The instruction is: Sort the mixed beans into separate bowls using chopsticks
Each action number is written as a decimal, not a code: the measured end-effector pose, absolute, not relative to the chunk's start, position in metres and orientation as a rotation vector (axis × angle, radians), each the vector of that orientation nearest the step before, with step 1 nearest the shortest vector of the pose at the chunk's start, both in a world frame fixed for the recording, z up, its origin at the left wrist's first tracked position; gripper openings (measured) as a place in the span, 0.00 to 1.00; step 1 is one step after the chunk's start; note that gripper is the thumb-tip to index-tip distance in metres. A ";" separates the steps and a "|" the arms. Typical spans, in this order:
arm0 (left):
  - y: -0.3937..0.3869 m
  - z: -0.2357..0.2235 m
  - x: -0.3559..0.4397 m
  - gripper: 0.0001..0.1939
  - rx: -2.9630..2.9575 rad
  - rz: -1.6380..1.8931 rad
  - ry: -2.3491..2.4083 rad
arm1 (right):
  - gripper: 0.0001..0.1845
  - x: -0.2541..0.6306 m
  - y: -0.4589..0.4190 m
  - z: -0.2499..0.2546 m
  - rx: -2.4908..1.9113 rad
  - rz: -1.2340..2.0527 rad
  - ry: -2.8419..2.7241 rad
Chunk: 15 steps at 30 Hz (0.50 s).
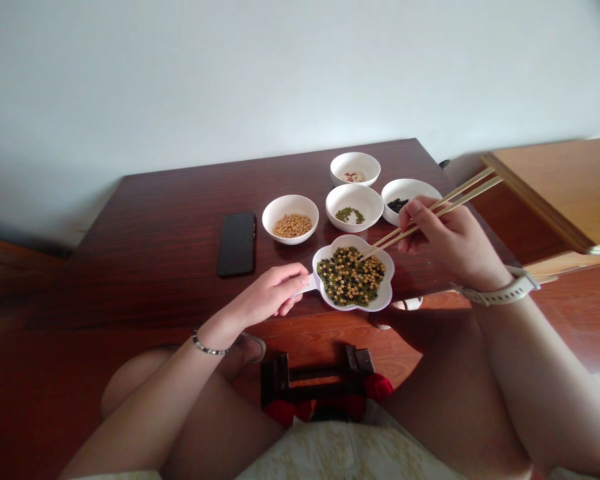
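My left hand grips the short handle of a white flower-shaped dish at the table's front edge. Mixed beans in yellow, green and black cover the bottom of the dish. Between the fingers of my right hand is a pair of chopsticks, their tips down among the mixed beans. Behind the dish, a white bowl holds a few green beans, and another bowl to its left holds yellow beans. Black beans lie in a bowl partly hidden behind my right hand.
A fourth white bowl with reddish and pale pieces stands at the back. A black phone lies left of the bowls on the dark wooden table. To the right is a lighter wooden piece of furniture; a wall rises behind.
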<state>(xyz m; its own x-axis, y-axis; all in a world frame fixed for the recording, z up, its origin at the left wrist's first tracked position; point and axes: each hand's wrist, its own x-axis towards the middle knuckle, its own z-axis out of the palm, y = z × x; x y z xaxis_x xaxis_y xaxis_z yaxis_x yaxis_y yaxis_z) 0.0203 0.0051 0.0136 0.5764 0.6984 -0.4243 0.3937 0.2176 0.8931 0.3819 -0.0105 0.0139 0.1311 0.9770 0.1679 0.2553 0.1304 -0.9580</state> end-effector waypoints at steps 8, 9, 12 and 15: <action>0.005 0.014 0.021 0.21 1.392 0.279 1.015 | 0.41 0.382 -0.010 0.016 -1.338 0.830 -1.362; 0.005 0.014 0.021 0.21 1.391 0.279 1.012 | 0.41 0.382 -0.010 0.016 -1.336 0.833 -1.361; 0.005 0.013 0.021 0.20 1.390 0.282 1.004 | 0.40 0.380 -0.011 0.016 -1.338 0.848 -1.348; 0.005 0.013 0.021 0.21 1.395 0.281 1.006 | 0.39 0.379 -0.011 0.014 -1.345 0.839 -1.343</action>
<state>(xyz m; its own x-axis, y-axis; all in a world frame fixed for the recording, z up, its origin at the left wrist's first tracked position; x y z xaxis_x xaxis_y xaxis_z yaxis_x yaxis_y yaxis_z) 0.0209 0.0051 0.0132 0.5790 0.7002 -0.4177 0.3826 0.2191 0.8976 0.3793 -0.0107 0.0140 0.1372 0.9747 0.1764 0.2684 0.1348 -0.9538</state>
